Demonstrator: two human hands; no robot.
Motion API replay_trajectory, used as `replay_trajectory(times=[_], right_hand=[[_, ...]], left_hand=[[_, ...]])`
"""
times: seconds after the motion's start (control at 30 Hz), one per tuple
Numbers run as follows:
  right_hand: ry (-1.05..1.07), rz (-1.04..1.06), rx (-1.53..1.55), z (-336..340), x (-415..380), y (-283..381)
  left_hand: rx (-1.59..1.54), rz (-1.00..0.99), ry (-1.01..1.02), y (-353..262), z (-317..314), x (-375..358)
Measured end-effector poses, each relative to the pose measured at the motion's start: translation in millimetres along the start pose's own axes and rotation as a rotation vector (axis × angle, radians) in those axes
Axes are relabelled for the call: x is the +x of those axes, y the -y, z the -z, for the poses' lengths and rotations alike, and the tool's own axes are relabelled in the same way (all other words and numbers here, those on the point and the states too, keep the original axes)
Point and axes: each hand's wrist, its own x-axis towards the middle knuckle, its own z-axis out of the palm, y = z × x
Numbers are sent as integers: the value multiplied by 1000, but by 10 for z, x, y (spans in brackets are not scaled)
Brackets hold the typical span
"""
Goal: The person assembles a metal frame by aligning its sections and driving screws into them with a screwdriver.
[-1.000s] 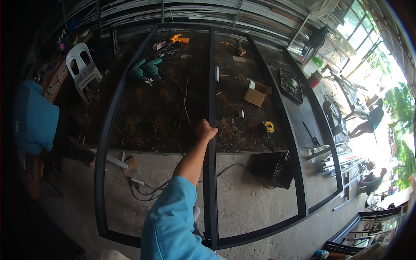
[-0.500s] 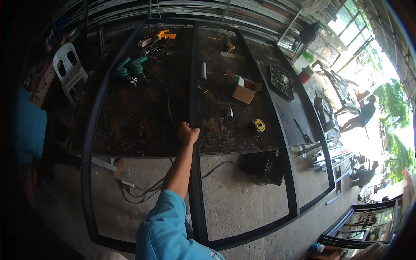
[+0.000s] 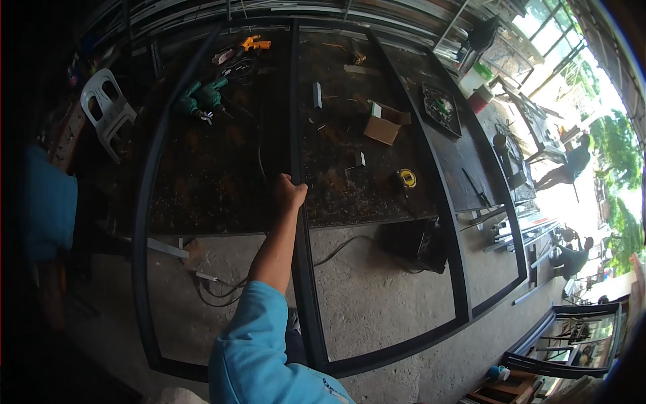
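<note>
My left hand (image 3: 291, 194) is closed around the middle bar (image 3: 305, 269) of a large black frame (image 3: 461, 283). The arm is stretched forward in a blue sleeve. Long parallel bars divide the frame, which reaches over a dark, worn worktable (image 3: 222, 195) and past its near edge, above the concrete floor. Through the frame's openings, a yellow tape measure (image 3: 407, 178) and an open cardboard box (image 3: 387, 126) show to the right of the hand. Two green power drills (image 3: 212, 94) lie farther off to the left. My right hand is out of view.
An orange power tool (image 3: 256, 43) and a dark tray (image 3: 441, 111) lie on the table. Cables (image 3: 229, 293) and a black box-like thing (image 3: 414, 246) are below. A person in blue (image 3: 50, 202) stands left, near a white chair (image 3: 108, 111). Other people (image 3: 572, 158) are at the right.
The view has shifted slightly, so the table and the things on it appear higher. My left hand keeps its grip on the middle bar and also appears a little higher.
</note>
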Motion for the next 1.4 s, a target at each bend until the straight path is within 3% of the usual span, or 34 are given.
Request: replay_trajectory(times=[0.1, 0.17, 0.23, 0.37, 0.4, 0.5, 0.53, 0.6, 0.77, 0.83, 0.9, 0.97, 1.0, 1.03, 1.1, 1.17, 1.23, 1.27, 1.33, 1.37, 1.4], right_hand=[[36, -8, -5, 90, -47, 55], [64, -48, -5, 158, -232, 33], [95, -115, 2, 234, -539, -54], [159, -375, 46, 371, -1743, -360], [203, -275, -179, 457, -1810, -689], [196, -340, -181, 409, -1805, -872], [209, -355, -170, 429, -1851, -1033], [228, -176, 4, 425, -1908, -1366], [177, -121, 135, 266, -2075, -1612], [119, 52, 112, 140, -2215, -1845], [38, 174, -14, 70, -2314, -1780], [-40, 211, -36, -14, -2385, -1784], [-47, 90, 230, -106, -2377, -1983], [-46, 105, 248, -88, -2418, -2010], [110, -293, 909, -33, -2344, -2014], [375, -384, 1113, 60, -2321, -1901], [398, -368, 1065, 49, -2292, -1853], [215, -352, 910, 7, -2337, -1820], [18, -119, 585, -88, -2370, -1912], [-12, 37, 279, -108, -2220, -2221], [-145, 291, 128, -231, -2149, -2331]], left_hand=[[-31, -23, 52, 33, 48, -213], [-51, -458, -158, 193, 108, -583], [-81, -547, -154, 336, 423, -1191], [-52, -325, 63, 912, 1213, -2560], [-39, -181, 171, 987, 1418, -2857], [-9, 50, 477, 1314, 1769, -3497], [12, 60, 476, 1272, 1889, -3637], [46, 205, 763, 1095, 2036, -3823], [263, 162, 779, 1153, 1594, -4087], [285, 142, 807, 1120, 1525, -4235], [533, 67, 632, 1138, 1408, -4295], [549, -38, 636, 1161, 1395, -4248], [571, -135, 682, 1385, 1250, -4161], [590, -226, 712, 1590, 1154, -4033], [379, -7, 775, 1001, 1494, -4334], [422, -2, 626, 1119, 1362, -4411], [416, 27, 549, 1191, 1325, -4405], [407, 114, 617, 1085, 1403, -4415], [384, 67, 578, 1056, 1498, -4435], [399, 84, 587, 1064, 1525, -4391], [396, 75, 584, 1028, 1591, -4422]])
